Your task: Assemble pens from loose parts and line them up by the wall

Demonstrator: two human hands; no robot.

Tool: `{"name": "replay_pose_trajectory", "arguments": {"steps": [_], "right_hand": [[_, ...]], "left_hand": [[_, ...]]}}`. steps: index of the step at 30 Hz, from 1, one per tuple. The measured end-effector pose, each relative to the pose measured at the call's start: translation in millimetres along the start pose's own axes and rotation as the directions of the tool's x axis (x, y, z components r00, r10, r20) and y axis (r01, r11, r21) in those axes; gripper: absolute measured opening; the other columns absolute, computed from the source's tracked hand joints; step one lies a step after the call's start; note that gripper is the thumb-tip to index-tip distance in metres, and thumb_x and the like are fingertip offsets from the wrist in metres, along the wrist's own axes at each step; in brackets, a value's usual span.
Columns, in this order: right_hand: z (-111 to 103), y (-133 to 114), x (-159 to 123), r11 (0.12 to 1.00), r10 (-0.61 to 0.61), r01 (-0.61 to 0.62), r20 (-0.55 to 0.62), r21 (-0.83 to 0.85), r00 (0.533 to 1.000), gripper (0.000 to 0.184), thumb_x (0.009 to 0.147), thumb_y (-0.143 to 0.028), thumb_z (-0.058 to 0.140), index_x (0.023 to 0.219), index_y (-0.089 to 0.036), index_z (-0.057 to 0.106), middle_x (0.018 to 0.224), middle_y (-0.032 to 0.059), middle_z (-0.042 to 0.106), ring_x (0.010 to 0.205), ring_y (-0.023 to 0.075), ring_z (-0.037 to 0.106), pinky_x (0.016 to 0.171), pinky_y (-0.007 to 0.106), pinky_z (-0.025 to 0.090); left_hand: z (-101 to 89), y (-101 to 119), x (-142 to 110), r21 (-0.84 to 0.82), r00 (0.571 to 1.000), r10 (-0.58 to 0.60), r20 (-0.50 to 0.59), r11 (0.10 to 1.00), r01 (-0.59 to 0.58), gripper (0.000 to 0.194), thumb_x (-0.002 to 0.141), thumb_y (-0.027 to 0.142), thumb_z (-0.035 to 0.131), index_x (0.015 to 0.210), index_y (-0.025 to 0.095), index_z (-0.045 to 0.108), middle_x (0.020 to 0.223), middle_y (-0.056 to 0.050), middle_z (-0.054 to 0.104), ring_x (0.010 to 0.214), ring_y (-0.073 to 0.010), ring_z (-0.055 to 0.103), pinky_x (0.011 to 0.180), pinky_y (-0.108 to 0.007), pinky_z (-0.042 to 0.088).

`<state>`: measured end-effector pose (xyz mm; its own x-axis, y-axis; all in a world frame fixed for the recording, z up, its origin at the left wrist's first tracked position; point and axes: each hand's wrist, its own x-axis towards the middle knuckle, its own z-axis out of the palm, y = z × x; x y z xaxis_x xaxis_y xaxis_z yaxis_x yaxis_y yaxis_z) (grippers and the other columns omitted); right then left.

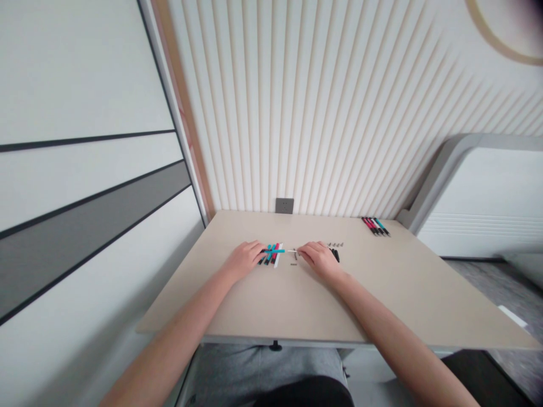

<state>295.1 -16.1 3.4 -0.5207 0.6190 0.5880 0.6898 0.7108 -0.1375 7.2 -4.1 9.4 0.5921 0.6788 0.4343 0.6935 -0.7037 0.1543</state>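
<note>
My left hand is closed around a blue pen barrel that points right. Opposite it, my right hand pinches a thin white pen refill, its end a short gap from the barrel. Beneath and beside my left fingers lie several pen barrels in blue, red and white, among them a white one. Small dark springs rest on the table between my hands. Black pen parts, partly covered by my right hand, lie just beyond its knuckles.
Small metallic pieces form a row behind my right hand. Several pens in red, white and blue lie at the table's back right corner. The beige table meets a ribbed wall with a dark socket. A white cabinet stands left.
</note>
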Motion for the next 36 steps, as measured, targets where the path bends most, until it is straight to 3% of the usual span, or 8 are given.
{"name": "replay_pose_trajectory", "arguments": {"steps": [11, 23, 36], "right_hand": [[2, -17, 2, 0.998, -0.049, 0.048, 0.033, 0.036, 0.998, 0.021, 0.097, -0.025, 0.043, 0.100, -0.019, 0.063, 0.091, 0.0083, 0.066, 0.085, 0.0167, 0.061, 0.076, 0.030, 0.042], [-1, -3, -2, 1.000, -0.026, 0.026, 0.027, 0.011, 0.999, 0.021, 0.095, -0.024, 0.044, 0.099, -0.019, 0.064, 0.091, 0.0085, 0.066, 0.086, 0.0177, 0.060, 0.076, 0.031, 0.040], [4, -25, 2, 0.985, -0.077, 0.067, 0.057, 0.162, 0.995, 0.026, 0.096, -0.022, 0.040, 0.116, -0.021, 0.057, 0.097, 0.0087, 0.066, 0.088, 0.0184, 0.059, 0.080, 0.033, 0.044]], "left_hand": [[-0.5, 2, 0, 0.005, 0.997, 0.076, 0.003, 0.997, -0.076, 0.020, 0.095, 0.031, 0.044, 0.106, 0.021, 0.058, 0.097, -0.004, 0.063, 0.086, -0.0158, 0.060, 0.079, -0.030, 0.044], [-1.0, 0, 0, 0.024, 0.998, 0.064, -0.010, 0.998, -0.063, 0.019, 0.095, 0.031, 0.045, 0.105, 0.021, 0.057, 0.097, -0.003, 0.062, 0.086, -0.0158, 0.059, 0.079, -0.030, 0.043], [1.7, 2, 1, 0.041, 0.995, 0.094, 0.020, 0.995, -0.095, 0.019, 0.093, 0.032, 0.049, 0.104, 0.019, 0.058, 0.097, -0.004, 0.063, 0.087, -0.0166, 0.059, 0.079, -0.030, 0.043]]}}
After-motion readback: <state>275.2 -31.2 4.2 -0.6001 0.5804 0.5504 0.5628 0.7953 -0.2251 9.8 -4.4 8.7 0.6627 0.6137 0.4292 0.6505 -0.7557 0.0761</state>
